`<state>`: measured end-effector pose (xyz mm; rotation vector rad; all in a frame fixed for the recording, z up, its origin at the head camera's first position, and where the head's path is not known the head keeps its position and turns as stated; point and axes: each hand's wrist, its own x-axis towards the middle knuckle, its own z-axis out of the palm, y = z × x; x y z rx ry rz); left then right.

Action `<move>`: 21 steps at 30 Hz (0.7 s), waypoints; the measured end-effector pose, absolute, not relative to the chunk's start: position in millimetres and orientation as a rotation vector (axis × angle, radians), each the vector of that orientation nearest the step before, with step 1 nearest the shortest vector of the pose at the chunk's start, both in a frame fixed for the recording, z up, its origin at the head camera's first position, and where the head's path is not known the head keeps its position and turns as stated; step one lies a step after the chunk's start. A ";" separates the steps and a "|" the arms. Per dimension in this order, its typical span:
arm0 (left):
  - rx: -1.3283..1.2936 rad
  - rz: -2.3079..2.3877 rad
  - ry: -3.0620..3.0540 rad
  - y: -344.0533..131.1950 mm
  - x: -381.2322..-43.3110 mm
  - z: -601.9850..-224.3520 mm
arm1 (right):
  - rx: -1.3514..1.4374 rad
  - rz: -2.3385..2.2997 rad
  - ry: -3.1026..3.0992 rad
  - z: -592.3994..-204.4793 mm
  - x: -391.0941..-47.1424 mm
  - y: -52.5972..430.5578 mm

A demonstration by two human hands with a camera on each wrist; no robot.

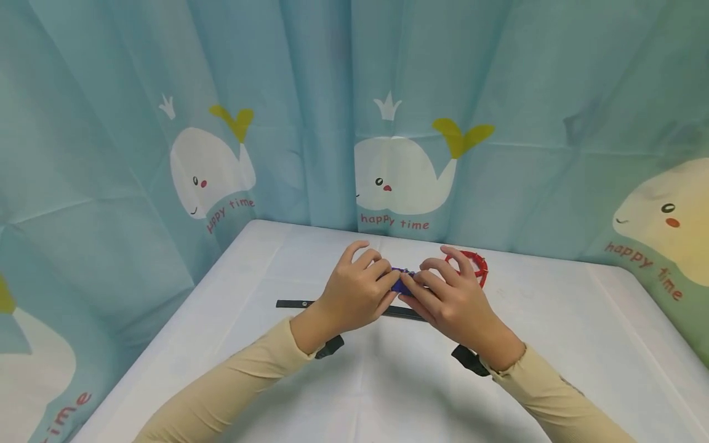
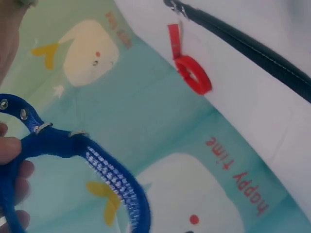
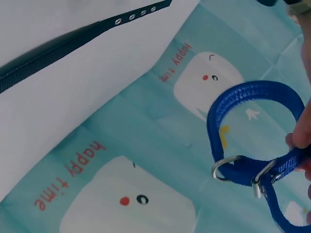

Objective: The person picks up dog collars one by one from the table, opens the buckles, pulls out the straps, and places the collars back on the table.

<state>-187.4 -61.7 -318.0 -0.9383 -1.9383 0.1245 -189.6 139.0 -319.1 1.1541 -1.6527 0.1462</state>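
A blue pet collar (image 1: pixel 403 287) is held up over the table between the two hands. The left hand (image 1: pixel 357 289) pinches it from the left, the right hand (image 1: pixel 451 298) from the right, with thumbs and fingertips close together. Seen from the left wrist, the collar (image 2: pixel 109 170) forms a loop with rows of shiny stones, metal keepers and eyelets along one end. In the right wrist view the collar (image 3: pixel 238 172) shows a metal D-ring and a buckle, with the strap running through it. Fingers hide much of the collar in the head view.
A long black collar (image 1: pixel 407 312) with eyelets lies across the white table (image 1: pixel 310 394) beneath the hands. Behind the right hand rests a red collar (image 1: pixel 485 271) curled in a loop. A blue curtain (image 1: pixel 321 123) printed with whales hangs around the table's far and left edges.
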 end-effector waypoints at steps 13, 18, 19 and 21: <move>-0.913 0.093 -1.964 -59.2 -185.8 -314.3 | 1.141 0.124 -1.644 -316.5 -190.3 138.9; -0.910 0.093 -1.972 -60.5 -186.3 -315.3 | 1.147 0.152 -1.644 -315.0 -189.4 141.0; -0.912 0.094 -1.970 -60.1 -186.3 -315.0 | 1.148 0.153 -1.647 -314.9 -189.3 140.5; -0.916 0.093 -1.964 -59.4 -186.4 -314.5 | 1.148 0.151 -1.651 -314.7 -189.3 139.2</move>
